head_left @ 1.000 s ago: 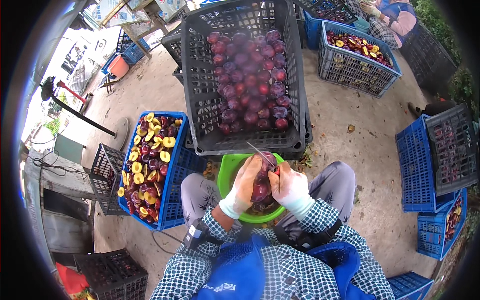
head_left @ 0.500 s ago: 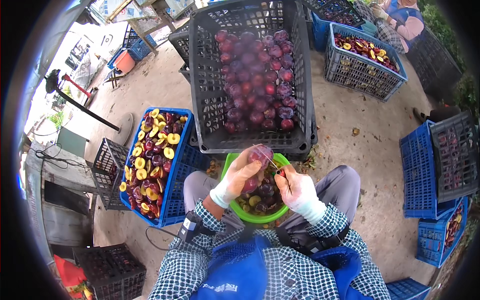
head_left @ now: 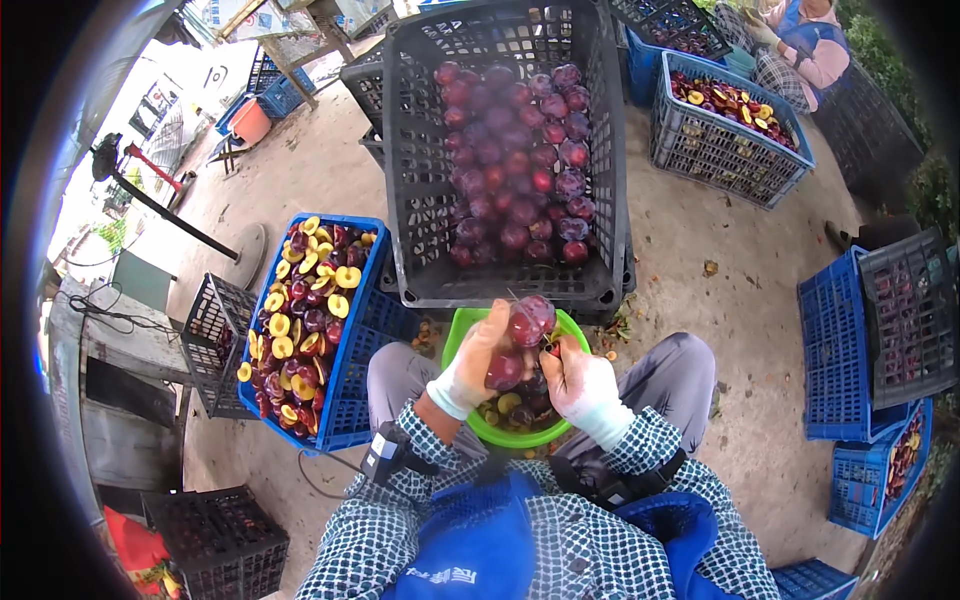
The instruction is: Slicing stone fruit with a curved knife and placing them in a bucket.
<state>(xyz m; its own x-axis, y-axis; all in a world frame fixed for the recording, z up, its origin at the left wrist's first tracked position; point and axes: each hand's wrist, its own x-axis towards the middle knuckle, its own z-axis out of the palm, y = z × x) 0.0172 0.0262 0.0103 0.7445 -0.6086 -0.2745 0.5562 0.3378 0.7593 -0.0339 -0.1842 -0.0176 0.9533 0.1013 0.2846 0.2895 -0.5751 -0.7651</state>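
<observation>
Floor (head_left: 745, 330) around you: pale, stained. Straight ahead of you, black crate stack (head_left: 500, 293); litter (head_left: 622, 325) by its right corner. Brown scrap (head_left: 710, 268) farther right. Ahead-left, stand's round base (head_left: 253, 258), flat.

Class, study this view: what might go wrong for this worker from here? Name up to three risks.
The right hand works a small knife close to the left hand; a slip might cut it.
The left hand seems to hold two plums together; one could drop into the green basin.
Halved plums heap high in the blue crate; some might spill.
</observation>
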